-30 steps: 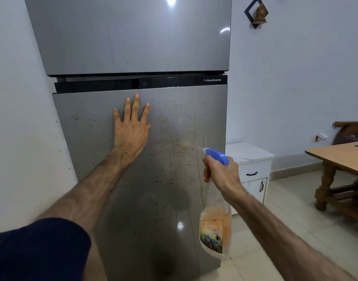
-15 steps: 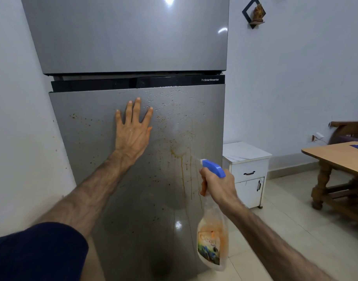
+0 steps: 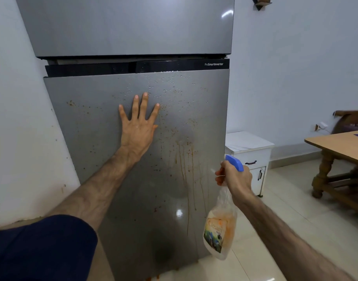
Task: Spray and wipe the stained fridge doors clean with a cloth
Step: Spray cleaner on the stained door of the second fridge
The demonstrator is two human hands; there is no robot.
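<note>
One view, head camera. Since a second ago: orange runs on lower door have lengthened, so spray is loosening stains; wiping not begun, no cloth visible. Left hand flat on door, fingers spread. Right hand grips bottle at trigger, nozzle toward door. Upper door looks unstained.

Palm of left hand hidden, flat against lower fridge door. Neck and trigger of spray bottle covered by right hand; label print below it too blurred to read fully. Upper fridge door above left hand cut off by top edge. Wooden table right of right hand cropped.
</note>
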